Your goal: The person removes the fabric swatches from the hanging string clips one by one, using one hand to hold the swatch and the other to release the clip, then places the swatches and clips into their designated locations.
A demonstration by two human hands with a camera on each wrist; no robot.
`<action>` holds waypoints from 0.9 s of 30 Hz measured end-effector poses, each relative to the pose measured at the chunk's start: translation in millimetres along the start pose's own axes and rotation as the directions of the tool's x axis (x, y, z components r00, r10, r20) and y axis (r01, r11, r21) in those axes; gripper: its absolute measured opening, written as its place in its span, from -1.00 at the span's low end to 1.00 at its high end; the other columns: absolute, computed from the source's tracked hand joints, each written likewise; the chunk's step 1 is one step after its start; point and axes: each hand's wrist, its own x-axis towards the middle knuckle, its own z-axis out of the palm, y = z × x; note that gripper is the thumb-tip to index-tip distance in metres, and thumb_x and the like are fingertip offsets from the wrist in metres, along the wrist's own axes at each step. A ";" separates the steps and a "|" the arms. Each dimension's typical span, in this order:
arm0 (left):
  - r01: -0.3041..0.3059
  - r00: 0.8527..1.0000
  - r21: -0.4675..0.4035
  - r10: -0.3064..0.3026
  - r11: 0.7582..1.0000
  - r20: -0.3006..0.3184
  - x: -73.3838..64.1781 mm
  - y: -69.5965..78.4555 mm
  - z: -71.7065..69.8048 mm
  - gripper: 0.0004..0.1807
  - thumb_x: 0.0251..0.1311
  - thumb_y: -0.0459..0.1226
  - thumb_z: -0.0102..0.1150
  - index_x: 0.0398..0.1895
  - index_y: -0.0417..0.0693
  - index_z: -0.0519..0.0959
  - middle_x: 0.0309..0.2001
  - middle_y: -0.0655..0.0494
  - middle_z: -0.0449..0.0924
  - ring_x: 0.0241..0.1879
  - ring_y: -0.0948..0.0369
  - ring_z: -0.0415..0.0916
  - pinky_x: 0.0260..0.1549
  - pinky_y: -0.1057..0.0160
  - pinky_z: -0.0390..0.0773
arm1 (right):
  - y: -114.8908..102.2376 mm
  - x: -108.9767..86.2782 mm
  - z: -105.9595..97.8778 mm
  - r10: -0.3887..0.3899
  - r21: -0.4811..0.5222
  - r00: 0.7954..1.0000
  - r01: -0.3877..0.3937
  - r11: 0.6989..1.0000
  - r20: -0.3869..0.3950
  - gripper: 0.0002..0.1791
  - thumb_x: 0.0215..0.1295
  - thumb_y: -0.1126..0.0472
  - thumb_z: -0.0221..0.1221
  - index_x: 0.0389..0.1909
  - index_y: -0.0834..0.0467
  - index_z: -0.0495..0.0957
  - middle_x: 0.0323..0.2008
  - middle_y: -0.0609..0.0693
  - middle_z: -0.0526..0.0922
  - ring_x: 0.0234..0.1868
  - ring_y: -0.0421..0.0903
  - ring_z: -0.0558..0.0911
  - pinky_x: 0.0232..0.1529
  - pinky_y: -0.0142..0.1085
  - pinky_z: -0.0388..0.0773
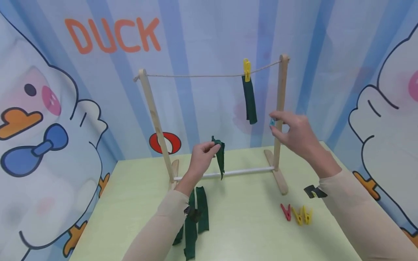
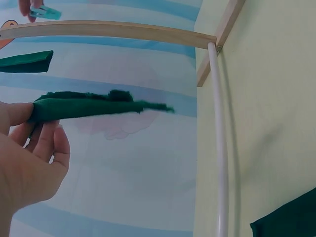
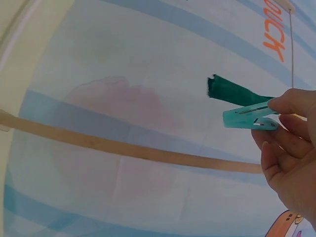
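Observation:
My left hand pinches the top of a dark green cloth strip, which hangs above the table in front of the wooden drying rack; in the left wrist view the cloth strip sticks out from my fingers. My right hand pinches a teal clothespin beside the rack's right post; the teal clothespin shows clearly between thumb and fingers. Another green strip hangs from the string under a yellow clothespin.
More green strips lie on the pale green table under my left forearm. A red clothespin and two yellow clothespins lie at the right, near a black clip. The white rail joins the rack's feet.

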 end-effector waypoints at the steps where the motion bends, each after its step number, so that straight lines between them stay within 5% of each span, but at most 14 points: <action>1: 0.004 1.000 -0.005 -0.004 1.000 0.005 -1.2 -1.5 -0.1 -0.59 0.42 -0.22 0.17 0.21 -0.31 0.56 0.14 -0.19 0.56 0.03 -0.08 0.55 0.05 0.03 0.56 | 1.9 -4.2 0.9 -0.001 0.000 1.000 0.001 1.000 0.001 -0.59 0.07 0.54 0.37 0.00 0.38 0.64 -0.11 0.28 0.71 -0.19 0.19 0.71 -0.27 0.05 0.65; 6: 0.041 0.999 -0.043 -0.041 0.998 0.002 -5.9 -10.7 -2.8 -0.55 0.41 -0.17 0.19 0.24 -0.25 0.54 0.23 -0.14 0.52 -0.05 0.05 0.62 0.10 0.06 0.55 | 10.4 -23.2 6.9 -0.002 -0.010 1.000 0.002 1.000 0.015 -0.62 0.05 0.52 0.39 -0.04 0.36 0.66 -0.20 0.26 0.72 -0.28 0.13 0.70 -0.39 -0.01 0.63; 13: 0.061 0.998 -0.144 -0.059 0.988 0.019 -11.3 -17.5 -5.2 -0.66 0.41 -0.29 0.18 0.14 -0.32 0.56 -0.03 -0.16 0.63 -0.27 0.18 0.65 -0.09 0.12 0.66 | 15.0 -40.4 8.0 0.046 -0.001 0.998 -0.046 0.999 0.037 -0.64 0.03 0.53 0.39 -0.09 0.39 0.65 -0.21 0.27 0.72 -0.31 0.13 0.69 -0.42 -0.01 0.63; 27: 0.113 0.994 -0.152 -0.111 0.982 0.022 -20.7 -41.0 -2.3 -0.75 0.42 -0.31 0.16 0.02 -0.30 0.61 -0.15 -0.07 0.67 -0.34 0.19 0.67 -0.19 0.18 0.68 | 24.4 -70.2 3.6 0.180 -0.019 0.979 -0.179 0.984 0.099 -0.70 0.04 0.52 0.40 -0.17 0.37 0.64 -0.25 0.24 0.66 -0.32 0.12 0.68 -0.40 -0.02 0.63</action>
